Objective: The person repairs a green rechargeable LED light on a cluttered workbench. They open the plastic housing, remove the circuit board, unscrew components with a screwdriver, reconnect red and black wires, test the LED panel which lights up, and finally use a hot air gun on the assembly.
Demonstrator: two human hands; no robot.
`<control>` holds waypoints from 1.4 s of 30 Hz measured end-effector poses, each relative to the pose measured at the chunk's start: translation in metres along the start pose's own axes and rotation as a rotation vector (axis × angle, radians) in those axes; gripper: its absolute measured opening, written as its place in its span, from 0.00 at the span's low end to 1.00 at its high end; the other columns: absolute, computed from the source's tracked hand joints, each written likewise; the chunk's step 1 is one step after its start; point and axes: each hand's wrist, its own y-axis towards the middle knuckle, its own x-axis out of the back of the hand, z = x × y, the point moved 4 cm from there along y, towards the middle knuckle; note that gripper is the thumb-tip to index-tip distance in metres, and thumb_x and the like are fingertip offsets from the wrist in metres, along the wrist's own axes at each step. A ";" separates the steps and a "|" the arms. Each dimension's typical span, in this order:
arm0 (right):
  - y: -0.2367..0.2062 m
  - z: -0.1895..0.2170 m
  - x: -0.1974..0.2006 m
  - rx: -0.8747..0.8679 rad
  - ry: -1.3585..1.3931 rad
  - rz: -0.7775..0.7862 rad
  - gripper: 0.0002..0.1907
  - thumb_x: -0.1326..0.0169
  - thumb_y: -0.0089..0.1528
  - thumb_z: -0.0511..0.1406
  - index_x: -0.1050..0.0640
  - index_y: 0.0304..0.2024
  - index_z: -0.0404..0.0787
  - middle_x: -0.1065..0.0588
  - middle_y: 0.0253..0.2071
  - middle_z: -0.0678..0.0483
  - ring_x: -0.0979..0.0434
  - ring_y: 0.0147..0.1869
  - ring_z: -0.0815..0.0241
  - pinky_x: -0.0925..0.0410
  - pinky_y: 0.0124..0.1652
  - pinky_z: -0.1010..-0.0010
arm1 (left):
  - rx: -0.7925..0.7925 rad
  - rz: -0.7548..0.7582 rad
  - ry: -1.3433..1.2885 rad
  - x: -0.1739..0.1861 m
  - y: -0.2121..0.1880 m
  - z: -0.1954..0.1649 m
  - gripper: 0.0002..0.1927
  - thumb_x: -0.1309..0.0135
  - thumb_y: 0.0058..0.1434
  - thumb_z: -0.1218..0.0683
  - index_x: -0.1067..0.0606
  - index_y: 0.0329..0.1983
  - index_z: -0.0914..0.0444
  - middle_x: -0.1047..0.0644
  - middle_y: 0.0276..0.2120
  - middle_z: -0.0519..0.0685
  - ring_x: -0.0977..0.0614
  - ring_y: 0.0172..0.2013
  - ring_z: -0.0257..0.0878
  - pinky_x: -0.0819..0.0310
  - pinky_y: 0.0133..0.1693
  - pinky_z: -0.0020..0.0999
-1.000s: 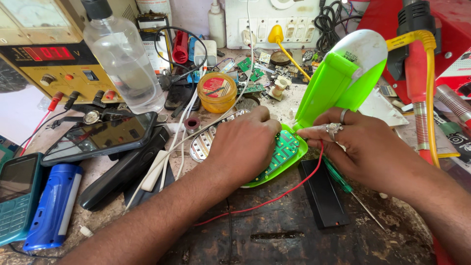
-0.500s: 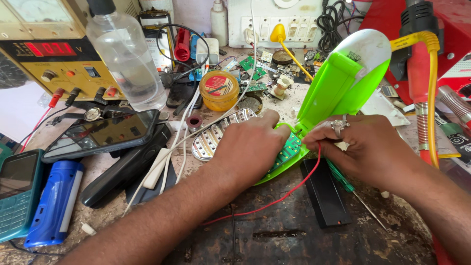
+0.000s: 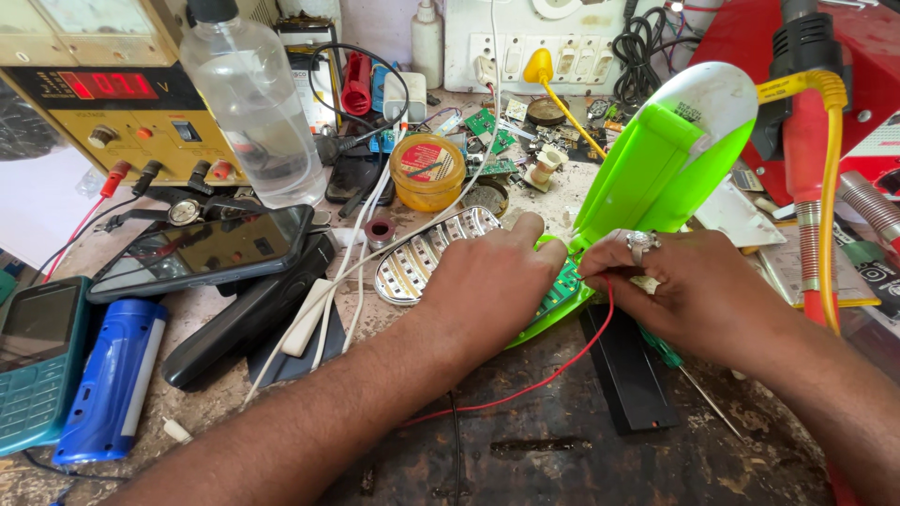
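A bright green folding lamp (image 3: 666,164) stands opened at the bench's middle, its base showing a green circuit board (image 3: 561,292). My left hand (image 3: 492,286) rests on the base, fingers curled over the board's near edge. My right hand (image 3: 698,286), with a ring on one finger, pinches a red wire (image 3: 562,367) right at the board. The wire loops down across the bench toward me. An oval LED reflector panel (image 3: 422,258) lies just left of my left hand.
A yellow power supply (image 3: 112,103), clear bottle (image 3: 248,98), yellow solder-paste tin (image 3: 427,171), smartphone (image 3: 202,248), blue case (image 3: 112,379) and teal keypad phone (image 3: 37,361) crowd the left. A black battery (image 3: 628,370) and screwdriver (image 3: 689,370) lie under my right hand. Red tool with yellow cable (image 3: 825,141) stands right.
Both hands have drawn closer together over the lamp's base. My right hand has closed its fingers on the red wire at the board.
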 end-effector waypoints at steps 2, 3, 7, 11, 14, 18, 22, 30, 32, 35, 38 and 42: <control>0.000 -0.003 -0.002 -0.057 -0.016 0.034 0.12 0.36 0.57 0.39 0.17 0.43 0.51 0.17 0.35 0.57 0.17 0.31 0.54 0.27 0.33 0.63 | 0.004 0.004 -0.003 -0.001 0.000 0.000 0.07 0.49 0.59 0.58 0.24 0.39 0.62 0.24 0.39 0.55 0.15 0.35 0.52 0.20 0.29 0.46; 0.000 -0.001 -0.002 -0.008 -0.025 0.007 0.11 0.37 0.56 0.38 0.17 0.42 0.51 0.17 0.36 0.56 0.17 0.33 0.53 0.27 0.34 0.62 | 0.005 0.005 -0.005 -0.001 0.000 0.000 0.07 0.49 0.59 0.58 0.24 0.40 0.62 0.24 0.39 0.55 0.15 0.35 0.52 0.20 0.30 0.46; -0.001 0.002 -0.001 0.064 -0.042 -0.040 0.09 0.38 0.56 0.37 0.18 0.40 0.50 0.17 0.37 0.56 0.18 0.39 0.52 0.27 0.38 0.60 | 0.017 0.015 -0.025 -0.001 0.001 0.003 0.06 0.49 0.60 0.57 0.24 0.40 0.62 0.24 0.39 0.55 0.15 0.35 0.53 0.21 0.30 0.47; -0.001 0.002 -0.003 0.037 -0.061 -0.008 0.10 0.39 0.56 0.38 0.18 0.41 0.49 0.18 0.37 0.55 0.17 0.40 0.51 0.27 0.39 0.59 | -0.005 0.013 -0.028 -0.002 0.000 0.003 0.10 0.47 0.58 0.56 0.24 0.42 0.62 0.24 0.40 0.56 0.15 0.33 0.53 0.20 0.30 0.47; 0.001 0.002 -0.003 0.044 -0.175 -0.004 0.11 0.39 0.57 0.39 0.18 0.41 0.48 0.18 0.38 0.52 0.19 0.40 0.46 0.28 0.41 0.55 | -0.003 0.026 -0.024 -0.003 0.000 0.004 0.12 0.47 0.58 0.56 0.24 0.44 0.62 0.24 0.40 0.56 0.15 0.33 0.53 0.20 0.30 0.47; 0.003 0.001 -0.003 0.005 -0.162 0.029 0.14 0.38 0.58 0.42 0.18 0.45 0.48 0.18 0.38 0.52 0.19 0.40 0.46 0.28 0.41 0.55 | -0.005 0.053 -0.022 -0.003 0.001 0.003 0.12 0.46 0.57 0.56 0.24 0.44 0.62 0.25 0.41 0.56 0.15 0.33 0.53 0.20 0.31 0.47; 0.003 0.002 -0.003 -0.023 -0.158 0.048 0.14 0.38 0.58 0.42 0.18 0.45 0.49 0.18 0.38 0.52 0.19 0.39 0.47 0.28 0.40 0.55 | 0.033 0.081 -0.042 -0.001 0.003 0.004 0.11 0.47 0.59 0.57 0.24 0.44 0.62 0.25 0.43 0.57 0.15 0.36 0.54 0.20 0.34 0.49; 0.003 0.004 -0.003 -0.025 -0.125 0.061 0.14 0.39 0.58 0.42 0.19 0.46 0.49 0.17 0.38 0.53 0.17 0.38 0.48 0.27 0.39 0.56 | 0.105 0.156 -0.166 0.002 0.003 0.018 0.18 0.50 0.55 0.62 0.22 0.49 0.60 0.25 0.46 0.57 0.17 0.42 0.56 0.23 0.43 0.52; 0.003 0.002 -0.005 -0.086 -0.125 0.089 0.15 0.39 0.59 0.43 0.19 0.47 0.49 0.17 0.37 0.54 0.17 0.37 0.49 0.27 0.39 0.56 | 0.069 0.134 -0.172 0.002 0.005 0.023 0.21 0.51 0.55 0.63 0.22 0.52 0.60 0.25 0.49 0.58 0.18 0.43 0.56 0.24 0.45 0.52; 0.003 0.005 -0.003 -0.003 -0.150 0.039 0.15 0.38 0.59 0.43 0.19 0.46 0.47 0.18 0.36 0.51 0.17 0.37 0.47 0.27 0.38 0.55 | 0.051 0.135 -0.187 -0.002 0.008 0.028 0.22 0.52 0.56 0.64 0.22 0.53 0.59 0.24 0.50 0.57 0.19 0.46 0.55 0.25 0.48 0.51; 0.004 0.004 -0.004 -0.013 -0.128 0.046 0.15 0.38 0.58 0.43 0.19 0.46 0.47 0.17 0.37 0.53 0.17 0.37 0.48 0.27 0.38 0.56 | -0.004 0.101 -0.160 -0.004 0.010 0.032 0.22 0.53 0.56 0.64 0.21 0.52 0.58 0.25 0.52 0.58 0.19 0.49 0.55 0.26 0.50 0.50; 0.004 0.003 -0.005 -0.037 -0.141 0.060 0.15 0.38 0.58 0.43 0.19 0.46 0.49 0.17 0.37 0.54 0.17 0.37 0.49 0.27 0.38 0.56 | -0.159 0.003 -0.083 -0.002 0.011 0.035 0.19 0.52 0.56 0.63 0.20 0.50 0.59 0.26 0.57 0.62 0.20 0.53 0.56 0.26 0.52 0.50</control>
